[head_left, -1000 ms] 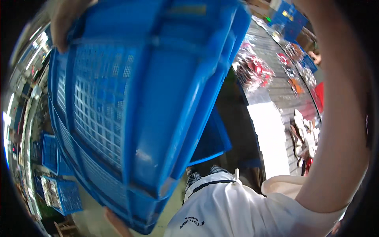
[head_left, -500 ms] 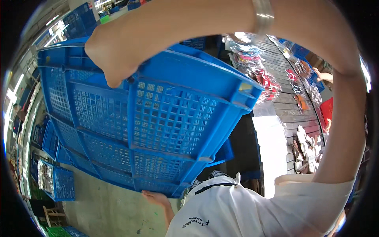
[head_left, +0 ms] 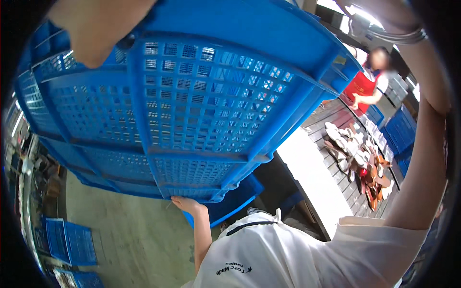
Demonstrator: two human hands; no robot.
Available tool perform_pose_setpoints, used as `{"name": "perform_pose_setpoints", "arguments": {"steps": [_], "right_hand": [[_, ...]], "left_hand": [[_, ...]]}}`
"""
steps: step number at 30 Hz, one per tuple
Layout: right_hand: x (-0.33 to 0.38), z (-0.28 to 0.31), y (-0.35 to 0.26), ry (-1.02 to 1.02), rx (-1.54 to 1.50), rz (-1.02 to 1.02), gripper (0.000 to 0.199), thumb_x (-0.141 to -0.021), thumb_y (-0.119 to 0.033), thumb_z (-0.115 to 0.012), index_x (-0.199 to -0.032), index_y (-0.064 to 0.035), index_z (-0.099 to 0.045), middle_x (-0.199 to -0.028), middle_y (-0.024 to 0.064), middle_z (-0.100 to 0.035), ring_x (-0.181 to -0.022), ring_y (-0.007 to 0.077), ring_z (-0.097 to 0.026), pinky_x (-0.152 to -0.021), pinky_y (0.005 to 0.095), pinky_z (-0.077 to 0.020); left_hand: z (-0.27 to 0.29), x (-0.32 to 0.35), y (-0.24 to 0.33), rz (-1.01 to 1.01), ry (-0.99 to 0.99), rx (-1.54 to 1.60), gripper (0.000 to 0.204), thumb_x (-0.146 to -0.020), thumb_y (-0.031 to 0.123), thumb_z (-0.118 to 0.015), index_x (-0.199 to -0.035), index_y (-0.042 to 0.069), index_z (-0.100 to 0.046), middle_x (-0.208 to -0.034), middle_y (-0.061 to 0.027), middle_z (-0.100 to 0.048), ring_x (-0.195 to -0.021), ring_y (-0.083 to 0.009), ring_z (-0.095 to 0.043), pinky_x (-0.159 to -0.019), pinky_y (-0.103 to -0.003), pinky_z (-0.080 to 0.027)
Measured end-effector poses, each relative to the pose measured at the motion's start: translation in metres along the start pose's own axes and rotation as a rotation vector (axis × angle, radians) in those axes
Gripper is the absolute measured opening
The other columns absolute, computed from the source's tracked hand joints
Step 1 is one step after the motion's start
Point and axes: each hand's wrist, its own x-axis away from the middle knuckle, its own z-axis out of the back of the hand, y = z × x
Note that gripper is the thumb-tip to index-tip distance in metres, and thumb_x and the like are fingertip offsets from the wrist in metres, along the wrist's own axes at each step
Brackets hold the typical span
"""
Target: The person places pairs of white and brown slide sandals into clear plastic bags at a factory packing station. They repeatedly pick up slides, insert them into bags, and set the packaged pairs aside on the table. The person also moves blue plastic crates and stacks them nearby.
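A large blue plastic crate (head_left: 138, 110) with gridded, perforated walls is held up tilted in front of me and fills much of the view. My right hand (head_left: 98, 31), its arm arching over from the right, grips the crate's upper rim at the upper left; the picture's edge cuts off part of this hand. At the crate's lower edge, my left hand (head_left: 189, 204) holds on from below, fingertips partly hidden by the edge. The crate's inside cannot be seen clearly through the holes.
On the right stands a slatted table (head_left: 321, 122) with piled sandals (head_left: 362, 165) and a white surface (head_left: 309, 175) along its near side. A person in a red apron (head_left: 361, 87) is beyond it. Blue crates stand at right (head_left: 401, 129), lower left (head_left: 79, 242) and beneath (head_left: 245, 194).
The crate and both my hands sit higher in the view, the crate looming larger. The view has swung, bringing the person in the red apron and more sandals into sight.
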Motion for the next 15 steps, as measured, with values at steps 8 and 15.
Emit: {"name": "perform_pose_setpoints", "arguments": {"steps": [8, 15], "right_hand": [[0.038, 0.051, 0.055, 0.033, 0.126, -0.200, 0.030, -0.065, -0.018, -0.067, -0.078, 0.0085, -0.066, -0.078, 0.0272, -0.063, -0.073, 0.0358, -0.065, -0.065, 0.0406, -0.0505], [0.094, 0.072, 0.123, -0.093, 0.175, -0.445, 0.028, -0.063, -0.017, -0.068, -0.069, 0.0094, -0.062, -0.071, 0.0241, -0.063, -0.068, 0.0324, -0.065, -0.062, 0.0386, -0.0505]], "left_hand": [[-0.077, 0.023, -0.027, 0.313, -0.445, 0.148, 0.053, -0.100, 0.038, -0.017, -0.142, 0.006, -0.020, -0.145, -0.0162, -0.026, -0.130, -0.0332, -0.033, -0.109, -0.048, -0.027], [-0.140, 0.069, -0.101, 0.371, -0.699, 0.082, 0.056, -0.098, 0.046, -0.019, -0.142, 0.011, -0.020, -0.146, -0.0133, -0.024, -0.131, -0.0336, -0.031, -0.107, -0.055, -0.026]]}}
